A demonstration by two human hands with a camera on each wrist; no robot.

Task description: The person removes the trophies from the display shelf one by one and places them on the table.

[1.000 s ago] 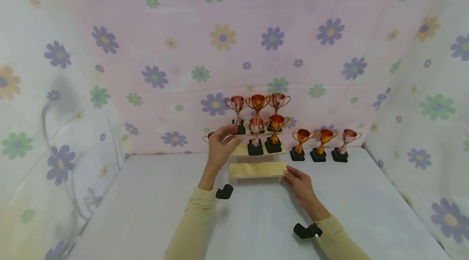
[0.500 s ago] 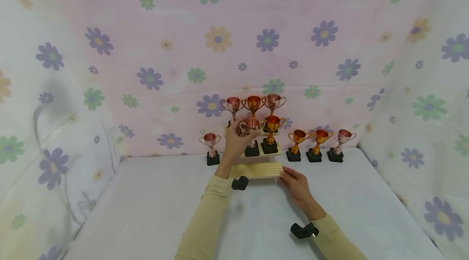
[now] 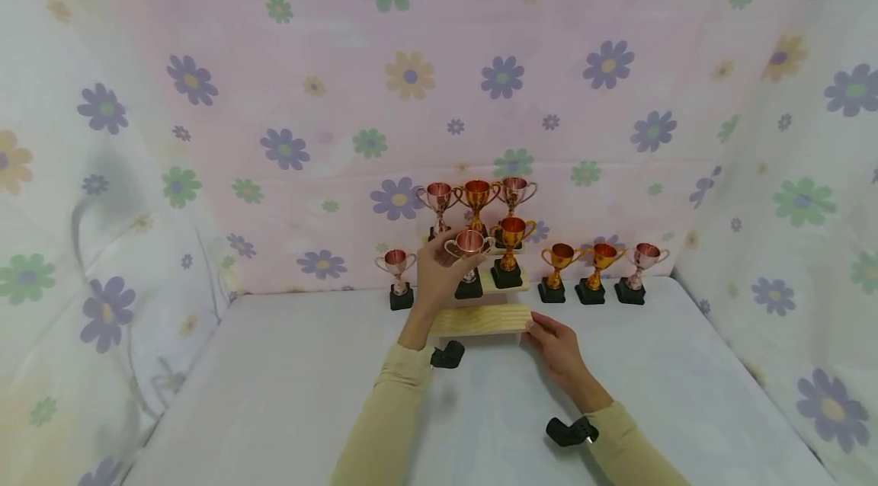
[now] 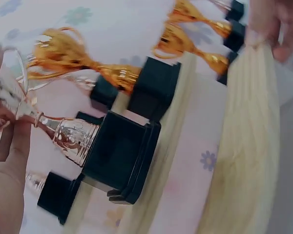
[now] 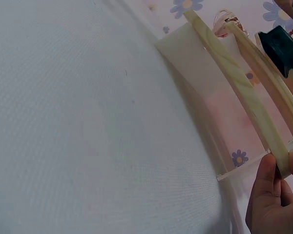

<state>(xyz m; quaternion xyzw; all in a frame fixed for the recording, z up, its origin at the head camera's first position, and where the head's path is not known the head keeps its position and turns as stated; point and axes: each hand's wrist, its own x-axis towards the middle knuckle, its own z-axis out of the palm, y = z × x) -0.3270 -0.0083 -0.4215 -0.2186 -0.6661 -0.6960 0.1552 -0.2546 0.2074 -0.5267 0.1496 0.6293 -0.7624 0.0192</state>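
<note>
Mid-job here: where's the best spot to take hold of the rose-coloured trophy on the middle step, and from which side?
Grip the rose trophy by its narrow stem, just under the cup, coming from the left. The gold trophy stands close on its right and more cups crowd behind, so the left is probably the freest side. The left hand already holds it about there; the right hand steadies the lowest wooden step.

The backdrop cloth (image 3: 549,29) is pale pink with purple, green and yellow flowers. The trophies are copper-pink (image 3: 469,244) or gold (image 3: 511,231), each on a black base. The stepped stand (image 3: 480,318) is pale wood-grain; the tabletop (image 3: 274,394) is white; both sleeves (image 3: 384,425) are beige.
</note>
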